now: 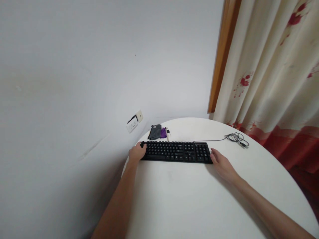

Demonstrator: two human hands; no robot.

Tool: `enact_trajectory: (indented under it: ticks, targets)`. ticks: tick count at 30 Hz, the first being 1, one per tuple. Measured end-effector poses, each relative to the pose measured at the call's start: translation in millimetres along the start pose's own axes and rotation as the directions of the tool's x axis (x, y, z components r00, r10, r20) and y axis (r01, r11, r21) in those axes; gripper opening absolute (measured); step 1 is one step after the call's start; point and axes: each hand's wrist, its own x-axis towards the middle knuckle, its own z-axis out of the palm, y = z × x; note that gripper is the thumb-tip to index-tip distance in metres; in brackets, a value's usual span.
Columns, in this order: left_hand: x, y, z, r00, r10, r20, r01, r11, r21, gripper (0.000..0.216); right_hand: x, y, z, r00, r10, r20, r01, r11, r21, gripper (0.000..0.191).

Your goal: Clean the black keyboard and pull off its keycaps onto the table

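A black full-size keyboard (174, 152) lies across the white round table, its long side facing me. My left hand (137, 152) is closed around its left end, thumb over the keys there and the other fingers mostly hidden. At the opposite end, my right hand (220, 161) grips the edge beside the number pad, thumb near the front corner. From the keyboard's back a thin black cable (235, 137) runs right to a loose coil with its plug on the tabletop.
Behind the keyboard lie a dark grey zip pouch (155, 132), a purple cloth-like item (163, 132) and a small slim item I cannot make out. A wall socket (132, 125) is at the left. The table (169, 199) stands by the wall and a patterned curtain (264, 83).
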Motion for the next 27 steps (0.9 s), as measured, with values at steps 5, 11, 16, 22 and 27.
enact_trajectory:
  ticks: [5,11,16,22,27]
  targets:
    - [-5,8,-4,1.000,-0.015,-0.026,0.012,0.994,-0.104,0.048,-6,-10,6,0.999,-0.027,-0.018,0.029,0.996,0.086,0.051]
    - [-24,35,-12,0.997,0.077,-0.026,-0.081,0.974,-0.211,0.036,1,-5,-6,0.982,0.107,-0.155,-0.095,0.992,0.081,0.049]
    - [-47,64,-18,0.984,0.177,-0.036,-0.179,0.935,-0.306,0.032,13,7,-41,0.943,0.234,-0.236,-0.225,0.972,0.066,0.049]
    - [-61,80,-19,0.982,0.186,0.021,-0.145,0.825,-0.546,0.035,20,18,-83,0.904,0.310,-0.295,-0.332,0.943,-0.025,0.056]
    - [-60,83,-12,0.973,0.209,0.103,-0.027,0.541,-0.840,0.042,22,32,-102,0.862,0.354,-0.363,-0.377,0.926,0.007,0.060]
